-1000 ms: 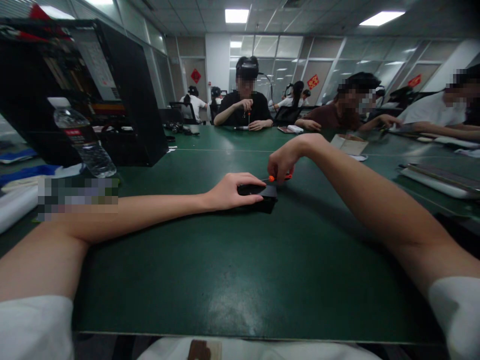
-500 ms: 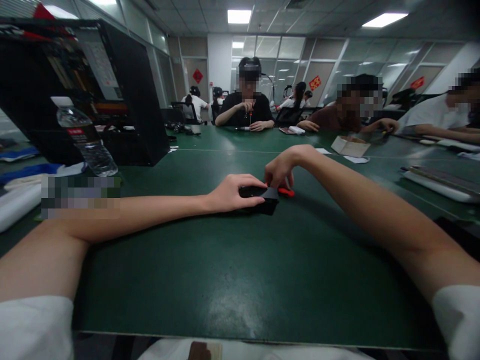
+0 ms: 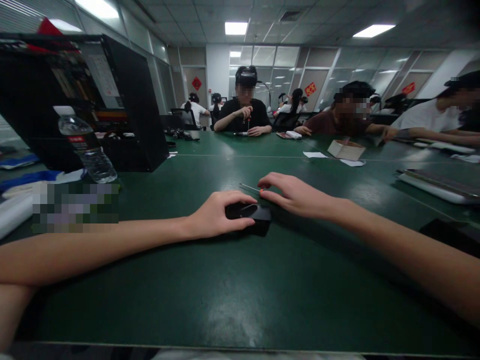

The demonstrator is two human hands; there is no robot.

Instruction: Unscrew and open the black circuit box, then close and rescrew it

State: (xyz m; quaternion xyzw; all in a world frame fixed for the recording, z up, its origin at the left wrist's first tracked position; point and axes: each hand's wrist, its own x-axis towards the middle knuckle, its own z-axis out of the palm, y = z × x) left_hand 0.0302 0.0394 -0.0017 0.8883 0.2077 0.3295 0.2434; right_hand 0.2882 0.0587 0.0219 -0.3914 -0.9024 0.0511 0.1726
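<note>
My left hand [image 3: 215,215] is closed around a black boxy object [image 3: 261,220] resting on the green table, thumb on its near side and fingers on the far side. Just beyond its right end, my right hand [image 3: 296,194] is curled palm-down around a screwdriver [image 3: 250,188]. The thin metal shaft points left, with a bit of orange-red handle showing between thumb and fingers; my hand covers most of the handle.
A dark open computer case [image 3: 138,110] stands at the left behind a tilted-looking water bottle [image 3: 88,147]. Across the green table [image 3: 240,290] sit several people at work. A small open box [image 3: 345,150] and paper [image 3: 315,154] lie at the far right, with a flat device [image 3: 437,186] nearer.
My right hand has turned from reaching down over the red handle to holding the screwdriver, its shaft now showing toward the left. My left hand keeps hold of the black object.
</note>
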